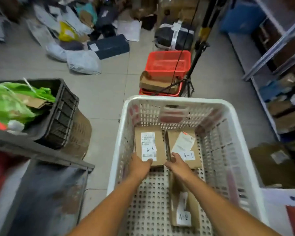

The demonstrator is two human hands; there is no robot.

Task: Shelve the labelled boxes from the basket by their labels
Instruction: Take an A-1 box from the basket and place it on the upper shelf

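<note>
Both forearms extend forward into the white basket [242,133], which stands on the floor. The left hand [140,163] grips the near edge of the left box [149,145], thumb on its label. The right hand [176,162] is curled narrow at the near left corner of the right box [184,147] — whether it grips cannot be told. Box count in the basket: three — two at the far end marked A-1, side by side, and a third box [182,206] near, marked A-2.
</note>
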